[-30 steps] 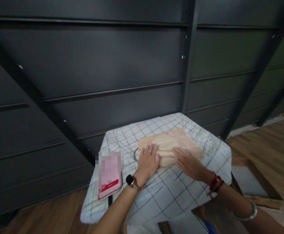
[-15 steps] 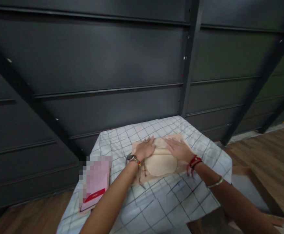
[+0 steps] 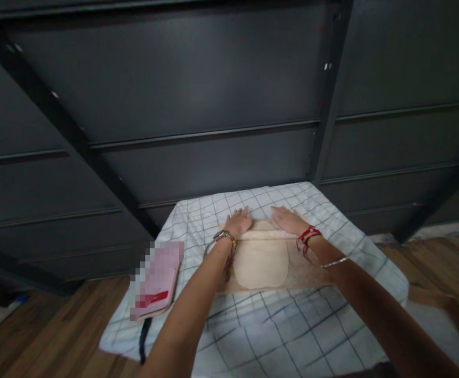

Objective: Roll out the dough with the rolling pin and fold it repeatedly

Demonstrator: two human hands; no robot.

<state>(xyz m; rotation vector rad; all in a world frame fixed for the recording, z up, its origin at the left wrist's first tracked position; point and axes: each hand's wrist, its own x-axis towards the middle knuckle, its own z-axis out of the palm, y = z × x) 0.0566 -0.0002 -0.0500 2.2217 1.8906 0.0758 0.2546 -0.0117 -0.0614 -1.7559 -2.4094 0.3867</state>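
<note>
A pale, flat round of dough (image 3: 261, 262) lies on a beige board (image 3: 304, 273) on the table. At the board's far edge a light rolling pin (image 3: 263, 234) lies crosswise. My left hand (image 3: 238, 221) rests on the pin's left part, fingers stretched flat. My right hand (image 3: 288, 220) presses on its right part, fingers flat too. Neither hand wraps round the pin. My left wrist wears a watch and my right wrist red threads.
A white checked cloth (image 3: 277, 336) covers the small table. A pink flat object with a red stripe (image 3: 156, 281) lies at its left edge, a dark strap (image 3: 143, 341) hanging below it. Dark metal wall panels stand right behind. Wooden floor lies on both sides.
Both hands have slid away from me to the board's far edge with the pin. The round of dough now lies uncovered between my forearms. The view has shifted.
</note>
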